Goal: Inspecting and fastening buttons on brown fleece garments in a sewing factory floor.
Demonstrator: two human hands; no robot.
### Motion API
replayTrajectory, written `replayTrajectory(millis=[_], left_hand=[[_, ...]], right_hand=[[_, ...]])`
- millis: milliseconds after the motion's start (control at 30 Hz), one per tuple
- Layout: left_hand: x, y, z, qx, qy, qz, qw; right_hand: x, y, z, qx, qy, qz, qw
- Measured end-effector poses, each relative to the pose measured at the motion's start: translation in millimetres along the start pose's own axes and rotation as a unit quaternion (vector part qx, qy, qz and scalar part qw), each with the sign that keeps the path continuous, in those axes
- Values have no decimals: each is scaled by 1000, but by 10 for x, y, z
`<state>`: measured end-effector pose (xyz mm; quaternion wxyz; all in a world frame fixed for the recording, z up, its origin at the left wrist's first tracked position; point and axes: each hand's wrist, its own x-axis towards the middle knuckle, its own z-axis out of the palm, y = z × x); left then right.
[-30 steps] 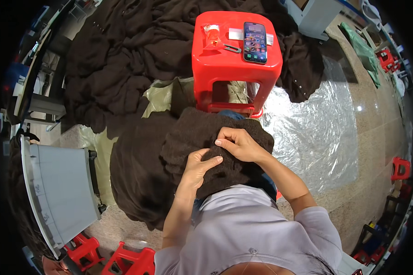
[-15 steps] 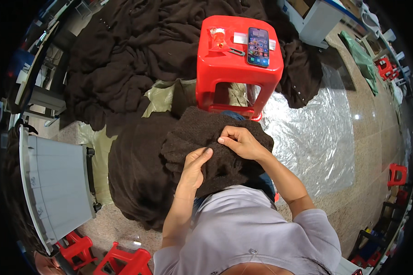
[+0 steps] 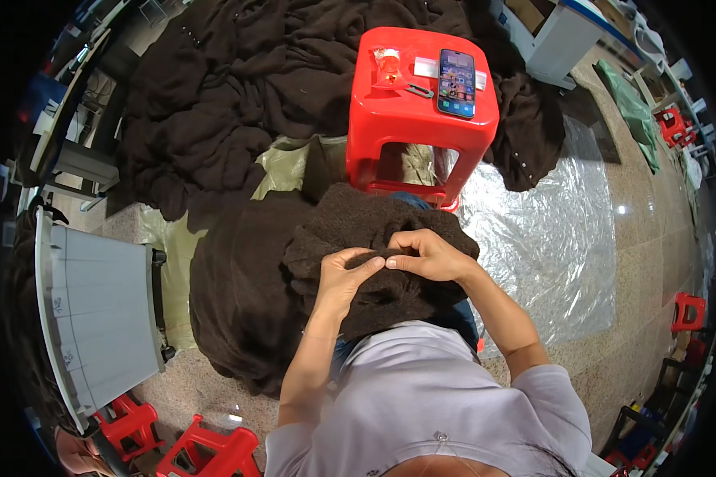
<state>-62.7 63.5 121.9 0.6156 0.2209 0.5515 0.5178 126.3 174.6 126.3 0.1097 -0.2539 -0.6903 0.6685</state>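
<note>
Dark brown knitted fabric (image 3: 326, 230) lies bunched over my lap and spills down to the left. My left hand (image 3: 344, 274) pinches a fold of it between thumb and fingers. Close beside it, my right hand (image 3: 423, 256) grips the same fold, and the two thumb tips meet. Whether anything small sits between the fingertips is too small to tell. In front of me stands a red plastic stool (image 3: 422, 119). On its top lie a phone (image 3: 457, 83) with a lit screen, a small pair of thread snips (image 3: 419, 91) and a clear packet with red print (image 3: 388, 69).
A large heap of brown fabric (image 3: 215, 87) covers the floor ahead. Clear plastic sheeting (image 3: 541, 254) lies to the right. At my left is a grey wheeled bin (image 3: 99, 302). Red stools (image 3: 207, 449) stand at the lower left, others along the right.
My hands have come together, thumbs now meeting, and a fold of the fabric is raised between them. The view has shifted slightly.
</note>
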Motion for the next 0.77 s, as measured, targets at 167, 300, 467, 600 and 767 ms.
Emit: replayTrajectory(millis=[167,300,467,600,767], left_hand=[[25,18,-126,-43,-14,21,999],[6,-2,-394,-41,-25,20,999],[-81,107,-553,-26,-36,1,999],[-119,130,-734,2,-30,17,999],[-188,171,-878,-5,-24,22,999]], right_hand=[[-2,111,-16,31,73,-9,997],[-50,95,-66,38,82,18,996],[-35,125,-112,24,103,16,994],[-23,117,-134,40,124,18,991],[-50,131,-196,44,124,54,990]])
